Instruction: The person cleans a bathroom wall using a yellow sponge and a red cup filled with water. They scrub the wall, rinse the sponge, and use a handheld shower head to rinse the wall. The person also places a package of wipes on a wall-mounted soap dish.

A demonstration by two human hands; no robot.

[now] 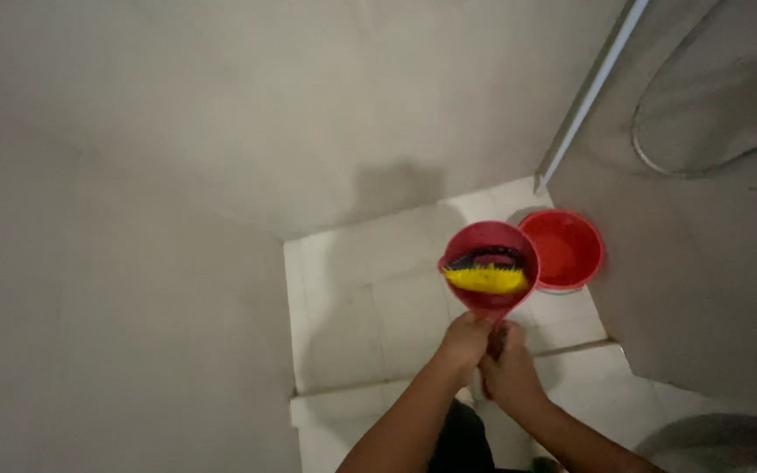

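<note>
The fingers [464, 331] of the left hand [466, 343] curl shut around the lower end of a small red dipper [489, 254], right where its handle meets the bowl; the right hand [510, 372] sits just below at about five o'clock, its fingers also wrapped closed on the handle, so both hands touch one another and share the one grip; the double hold probably steadies the dipper, which is raised off the floor and tipped so its mouth faces up toward the person. Inside the bowl lies a yellow scrubbing brush [487, 279], bristles outward, with something dark behind it that I cannot make out. At two o'clock from the dipper, just beside its rim, stands a red bucket [564, 250] on the pale tiled floor [370, 298], tucked near the corner where a metal pipe [590, 88] runs up the grey wall [221, 114]; a faint damp patch marks the wall at eleven o'clock from the dipper.
</note>
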